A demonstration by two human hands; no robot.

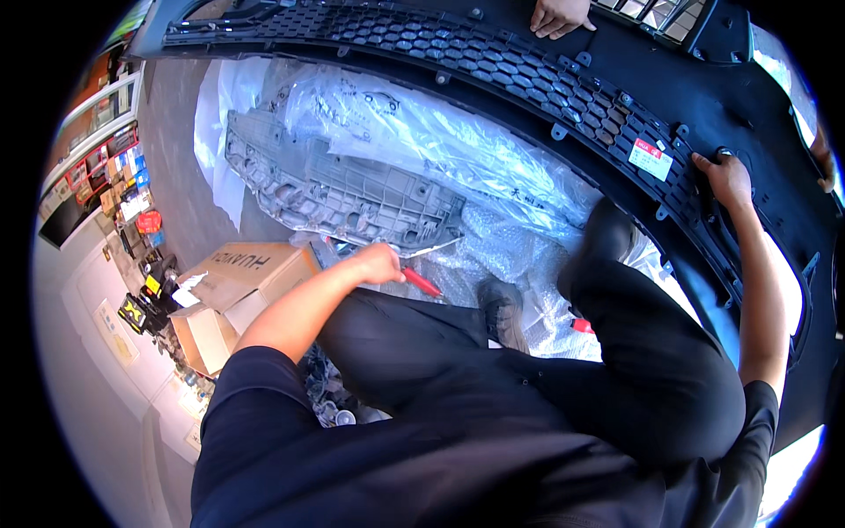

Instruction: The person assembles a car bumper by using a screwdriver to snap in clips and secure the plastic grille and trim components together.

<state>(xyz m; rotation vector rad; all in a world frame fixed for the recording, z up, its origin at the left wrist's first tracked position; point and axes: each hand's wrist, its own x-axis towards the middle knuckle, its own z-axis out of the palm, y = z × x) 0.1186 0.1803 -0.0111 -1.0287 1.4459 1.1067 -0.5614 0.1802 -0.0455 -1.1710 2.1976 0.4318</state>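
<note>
A large black car bumper (493,75) with a honeycomb grille (528,84) stretches across the top and right of the view. My right hand (729,182) has its fingers closed on the bumper at the right, beside a red-and-white label (650,161). Low on the left, my left hand (378,264) is closed around a red tool (422,282), whose red end sticks out past the fingers; its exact kind cannot be made out. Just beyond that hand lies a grey ribbed plastic undertray (352,189), partly covered by clear plastic film (414,145).
Another person's hand (561,16) rests on the bumper at the top. An opened cardboard box (251,273) stands left of my knee. Bubble wrap (493,242) covers the floor around my shoe (502,312). A red object (582,326) lies near my right leg. Stocked shelves (106,176) line the far left.
</note>
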